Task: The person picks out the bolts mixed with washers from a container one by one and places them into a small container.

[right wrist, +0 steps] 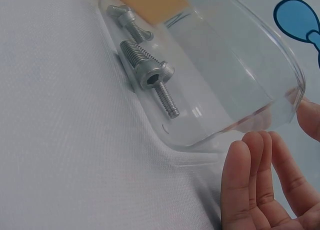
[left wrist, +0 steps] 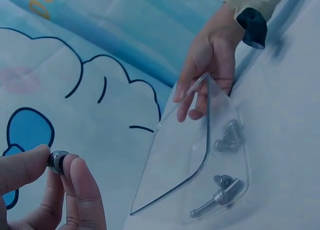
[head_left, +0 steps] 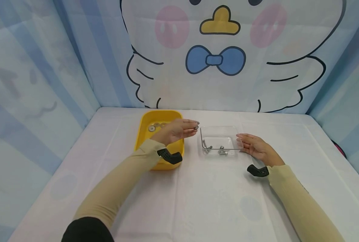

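Note:
In the head view my left hand [head_left: 179,130] is raised between the yellow bin and the clear plastic box. The left wrist view shows its thumb and fingertips pinching a small round metal nut [left wrist: 58,161] with a dark hole. My right hand [head_left: 256,147] is at the right end of the clear plastic box [head_left: 222,130], its fingers fairly straight and its fingertips touching the outside of the wall. Several silver socket-head bolts [right wrist: 150,72] lie on the floor of this box, along its near side.
A yellow bin [head_left: 139,141] stands left of the clear box, partly covered by my left forearm. Several washers [head_left: 152,128] lie inside it, toward the back. A white cloth [head_left: 209,201] covers the table, and a printed curtain [head_left: 215,90] hangs behind.

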### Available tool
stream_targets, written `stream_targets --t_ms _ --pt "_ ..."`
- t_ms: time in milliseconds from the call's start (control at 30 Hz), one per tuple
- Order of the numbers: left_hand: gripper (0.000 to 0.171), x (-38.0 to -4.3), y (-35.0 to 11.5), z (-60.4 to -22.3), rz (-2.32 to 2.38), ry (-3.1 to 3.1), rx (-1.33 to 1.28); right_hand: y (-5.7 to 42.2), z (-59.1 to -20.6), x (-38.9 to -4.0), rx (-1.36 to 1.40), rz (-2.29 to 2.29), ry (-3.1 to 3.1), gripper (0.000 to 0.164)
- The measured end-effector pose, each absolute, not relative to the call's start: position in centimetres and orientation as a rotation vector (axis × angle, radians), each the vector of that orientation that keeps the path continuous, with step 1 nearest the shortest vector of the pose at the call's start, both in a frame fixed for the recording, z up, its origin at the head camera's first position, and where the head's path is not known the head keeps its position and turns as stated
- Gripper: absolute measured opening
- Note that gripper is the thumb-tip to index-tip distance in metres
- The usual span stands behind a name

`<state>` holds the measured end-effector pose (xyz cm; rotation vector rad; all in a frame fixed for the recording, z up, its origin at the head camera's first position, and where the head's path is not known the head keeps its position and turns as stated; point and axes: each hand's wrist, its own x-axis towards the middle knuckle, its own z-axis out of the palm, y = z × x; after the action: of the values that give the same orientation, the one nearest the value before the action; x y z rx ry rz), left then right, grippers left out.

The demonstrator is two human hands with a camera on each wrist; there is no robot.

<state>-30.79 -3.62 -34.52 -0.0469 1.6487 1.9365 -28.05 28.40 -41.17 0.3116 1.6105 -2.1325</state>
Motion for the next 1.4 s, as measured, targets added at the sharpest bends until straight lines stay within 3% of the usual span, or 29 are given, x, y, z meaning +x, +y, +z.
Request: stream_targets --t_ms 633,1400 --pt "0.034 -29.5 -1.3 -34.9 1.741 1.809 0.208 28.4 -41.2 -28.0 0.322 -2.142 1.589 0.011" --pt "0.028 -29.7 2.4 -37.1 1.510 2.054 0.275 28.5 -41.4 -28.1 0.311 -2.133 1.600 0.009"
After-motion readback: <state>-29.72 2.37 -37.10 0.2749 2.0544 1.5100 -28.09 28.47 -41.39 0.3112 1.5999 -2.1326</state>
